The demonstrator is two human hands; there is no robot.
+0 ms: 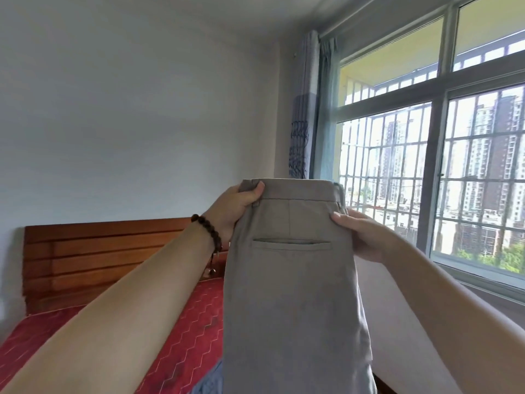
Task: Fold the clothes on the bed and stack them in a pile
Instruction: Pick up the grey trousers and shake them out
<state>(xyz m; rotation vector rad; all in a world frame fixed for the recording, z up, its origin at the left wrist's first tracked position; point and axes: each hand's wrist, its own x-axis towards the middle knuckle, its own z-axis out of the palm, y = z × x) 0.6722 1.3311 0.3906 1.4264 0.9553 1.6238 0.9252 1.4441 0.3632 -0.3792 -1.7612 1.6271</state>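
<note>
Grey trousers point(292, 280) held up above bed point(181, 331); left hand point(233, 206) pinches waistband corner, right hand point(360, 234) grips opposite edge.

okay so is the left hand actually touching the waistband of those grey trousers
Touching. The head view shows the left hand with its thumb pressed over the waistband corner of the grey trousers, fingers curled behind the cloth.

Red-quilted bed point(181, 331), blue garment point(208, 379) atop
</note>
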